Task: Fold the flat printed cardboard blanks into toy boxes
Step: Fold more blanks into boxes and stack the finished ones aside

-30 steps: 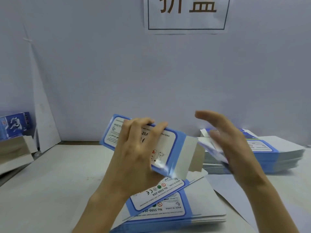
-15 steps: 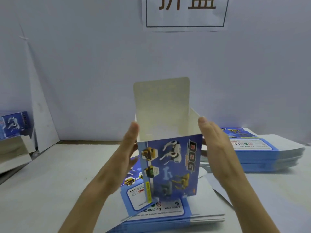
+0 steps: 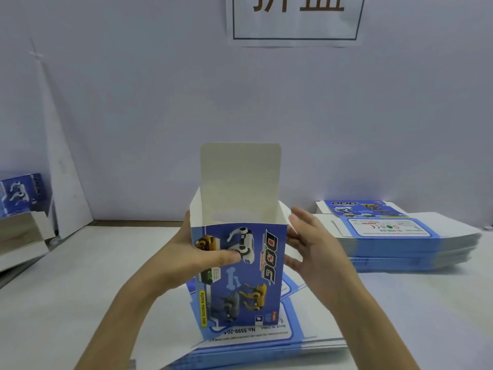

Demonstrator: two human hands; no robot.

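I hold the box (image 3: 240, 276) upright in front of me, just above the near stack of blanks (image 3: 266, 348) on the bench (image 3: 80, 276), so its open top faces up where I can work it. My left hand (image 3: 186, 252) has the grip. Its thumb lies across the printed front and the other fingers are hidden round the left wall, which keeps the tube squared. My right hand (image 3: 317, 249) holds nothing: its fingers are fairly straight against the right wall, beside the small side flap (image 3: 285, 216) — well placed, I judge, to fold it in. The tall lid flap (image 3: 240, 177) stands straight up at the back, out of the way. I cannot see whether the bottom is closed. A second stack (image 3: 400, 241) waits to my right.
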